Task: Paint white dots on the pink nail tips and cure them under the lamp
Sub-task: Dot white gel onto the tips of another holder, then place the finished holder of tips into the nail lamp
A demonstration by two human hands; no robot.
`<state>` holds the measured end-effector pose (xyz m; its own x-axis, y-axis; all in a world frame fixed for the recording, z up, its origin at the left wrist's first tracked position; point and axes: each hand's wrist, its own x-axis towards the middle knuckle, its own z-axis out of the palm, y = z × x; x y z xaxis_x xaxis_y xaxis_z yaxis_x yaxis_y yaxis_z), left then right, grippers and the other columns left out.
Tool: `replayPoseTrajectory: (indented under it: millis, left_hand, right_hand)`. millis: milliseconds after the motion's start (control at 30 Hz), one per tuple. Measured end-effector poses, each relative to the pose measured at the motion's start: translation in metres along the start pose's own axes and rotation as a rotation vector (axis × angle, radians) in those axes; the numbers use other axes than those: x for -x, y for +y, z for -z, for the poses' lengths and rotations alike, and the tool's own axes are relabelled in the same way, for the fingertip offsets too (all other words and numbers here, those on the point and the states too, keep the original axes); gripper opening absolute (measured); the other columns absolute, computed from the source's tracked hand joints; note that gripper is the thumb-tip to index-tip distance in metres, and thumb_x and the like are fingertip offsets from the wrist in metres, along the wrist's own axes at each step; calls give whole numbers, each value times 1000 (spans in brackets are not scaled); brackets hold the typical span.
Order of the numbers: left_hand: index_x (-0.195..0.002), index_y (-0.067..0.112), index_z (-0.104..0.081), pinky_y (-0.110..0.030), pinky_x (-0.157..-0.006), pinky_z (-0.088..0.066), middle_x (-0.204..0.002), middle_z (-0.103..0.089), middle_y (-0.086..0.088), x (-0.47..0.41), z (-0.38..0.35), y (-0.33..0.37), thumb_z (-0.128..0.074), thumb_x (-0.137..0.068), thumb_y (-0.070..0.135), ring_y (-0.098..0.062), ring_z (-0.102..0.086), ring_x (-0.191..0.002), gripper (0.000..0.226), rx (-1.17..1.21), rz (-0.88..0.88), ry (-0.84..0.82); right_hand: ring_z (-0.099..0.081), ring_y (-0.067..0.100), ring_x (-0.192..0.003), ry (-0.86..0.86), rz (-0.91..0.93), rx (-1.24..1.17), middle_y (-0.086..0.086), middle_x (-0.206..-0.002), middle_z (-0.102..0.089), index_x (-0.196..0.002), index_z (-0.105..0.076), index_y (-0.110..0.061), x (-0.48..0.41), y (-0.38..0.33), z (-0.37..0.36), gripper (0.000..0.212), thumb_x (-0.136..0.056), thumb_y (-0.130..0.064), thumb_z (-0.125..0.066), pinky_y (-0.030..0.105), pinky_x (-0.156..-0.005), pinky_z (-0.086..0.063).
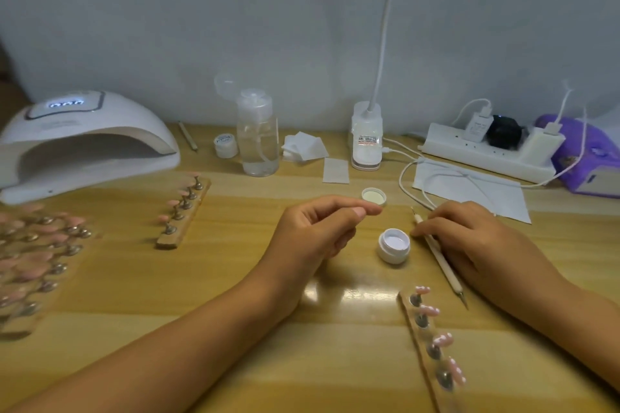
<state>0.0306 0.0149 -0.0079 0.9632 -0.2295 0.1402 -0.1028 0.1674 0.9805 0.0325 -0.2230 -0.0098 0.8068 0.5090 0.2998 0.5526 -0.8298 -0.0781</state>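
While round white jar point(394, 246) sits uncapped | left fingers point(349, 204) loose, empty | right fingers point(434, 227) touch wooden stick point(443, 265)

I'm watching the bare left forearm point(174, 342) and bare right forearm point(577, 318) reaching in from the bottom corners. The left hand point(318, 235) is holding itself thumb side up, fingers loosely curling, thumb and forefinger stretching forward and holding nothing. The right hand point(469, 238) is lying palm down, its fingers point(432, 228) draping over a thin pale wooden dotting stick point(443, 264); I'm not making out any grip.
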Motion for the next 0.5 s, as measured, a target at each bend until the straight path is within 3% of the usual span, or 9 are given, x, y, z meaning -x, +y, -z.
replayPoseTrajectory:
  millis: [133, 233, 267, 333, 400, 500]
  left_hand:
    - [-83, 17, -76, -10, -46, -30, -49, -48, 15, 1, 0, 1, -65, -87, 9, -1, -36, -48, 14, -11, -6, 9]
    - [-79, 15, -69, -8, -46, -31, -49, -54, 18, 1, 0, 2, -61, -88, 5, 2, -39, -46, 16, -63, -5, 13]
    - [-76, 13, -65, -8, -45, -31, -48, -52, 18, 1, 0, 2, -60, -88, 3, 2, -39, -45, 16, -77, -5, 13]
    - [-70, 10, -57, -7, -44, -30, -45, -46, 17, -1, 0, 1, -59, -86, 1, 2, -37, -43, 19, -96, -9, 17]
    - [-64, 12, -51, -5, -44, -30, -44, -45, 17, -1, 0, 1, -56, -85, -2, 3, -39, -41, 26, -117, -15, 12]
    - [-61, 12, -48, -3, -44, -32, -57, -54, 9, 0, -2, 2, -51, -84, -4, 5, -44, -43, 29, -135, -25, -11]
  right_hand:
    - [-61, 28, -96, -98, -8, 92, 8, -110, -62, -117, -68, -20, 3, -9, 11, 55, -69, 3, -81, 41, -56, -57]
    - [-55, 7, -104, -78, -47, 4, -13, -119, -55, -131, -52, -40, 19, -10, 20, 66, -79, -6, -72, 28, -71, -55]
    - [-52, -2, -102, -111, -94, -65, -27, -116, -49, -130, -44, -52, 31, -10, 28, 62, -85, -16, -66, 20, -72, -51]
    - [-51, -9, -97, -271, -133, -159, -34, -109, -45, -120, -38, -62, 63, -19, 45, 40, -90, -38, -51, 13, -67, -47]
    - [-52, -12, -93, -370, -146, -104, -32, -107, -46, -114, -45, -56, 93, -30, 48, 25, -90, -50, -45, 9, -69, -46]
    - [-45, -19, -95, -333, -115, -38, -33, -106, -43, -108, -47, -57, 126, -51, 37, 18, -94, -55, -37, -3, -78, -35]
